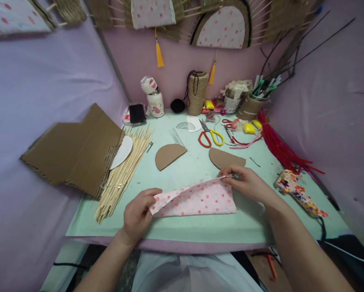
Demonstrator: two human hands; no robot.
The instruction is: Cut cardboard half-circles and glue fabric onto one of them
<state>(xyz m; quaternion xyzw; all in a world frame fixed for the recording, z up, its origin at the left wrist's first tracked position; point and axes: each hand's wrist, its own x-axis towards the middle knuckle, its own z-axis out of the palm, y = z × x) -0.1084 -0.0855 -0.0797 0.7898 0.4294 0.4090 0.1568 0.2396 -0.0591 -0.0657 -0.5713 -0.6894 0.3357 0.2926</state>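
**One cloth stretched between two hands**

At the far left, one folded cardboard sheet is seen overhanging the edge of the table, and one bundle of skewers is laid beside it. The cloth's left corner is gripped by the left hand, thumb on top. The cloth is held low near the table's front edge. Behind it, two cardboard half-discs are laid apart, with bare table between them. The cloth's upper right corner is pinched by the right hand. One bunch of red stems is laid along the right edge.
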